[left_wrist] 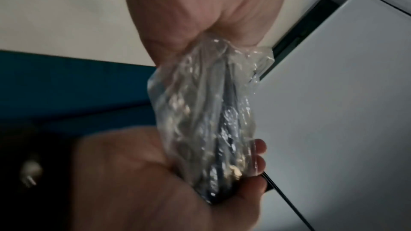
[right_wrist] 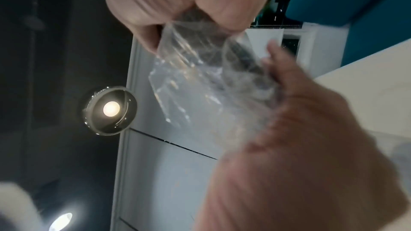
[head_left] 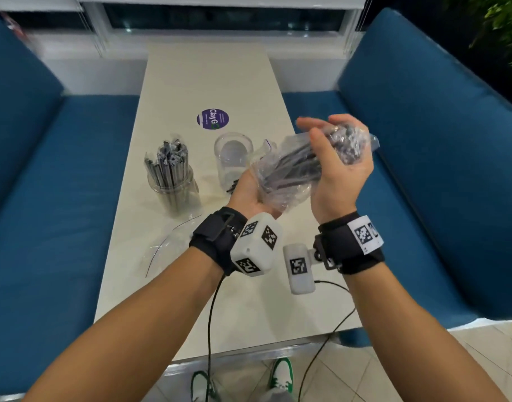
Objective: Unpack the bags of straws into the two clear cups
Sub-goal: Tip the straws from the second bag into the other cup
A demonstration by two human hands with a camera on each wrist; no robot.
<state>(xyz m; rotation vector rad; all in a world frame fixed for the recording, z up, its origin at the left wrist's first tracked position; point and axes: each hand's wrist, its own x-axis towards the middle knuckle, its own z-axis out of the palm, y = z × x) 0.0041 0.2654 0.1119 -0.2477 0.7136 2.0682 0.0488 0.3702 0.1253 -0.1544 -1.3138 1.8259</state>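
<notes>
Blue booth seating on both sides, pale narrow table (head_left: 208, 71) between, window ledge at the far end, purple round sticker (head_left: 213, 119) on the tabletop.

Progress, judged from the layout: about halfway. Left clear cup (head_left: 171, 189) already packed with dark straws (head_left: 168, 163) standing upright, wrappers bunched at their tops. Second clear cup (head_left: 233, 158) just right of it, upright, looking nearly empty; a few dark straw ends visible low beside its base, whether inside or outside impossible to tell. Flat, limp empty bag (head_left: 167, 245) lying on the near left of the table, apparently done with. Remaining: getting the second bundle out of its plastic and into the second cup.

Bag of straws (head_left: 295, 169) held in the air above the table, just right of and nearer than the second cup, touching neither cup. Crinkled, glossy clear plastic, loose and wrinkled around a tight dark bundle lying slantwise, upper end to the right. Loose mouth of the plastic flaring at the lower left.

Left hand (head_left: 250, 195) palm up, fingers curled round the lower end, clamped on plastic and straws together in the left wrist view. Right hand (head_left: 340, 158) wrapped around the upper end, thumb across the front, some fingers extended beyond it.
</notes>
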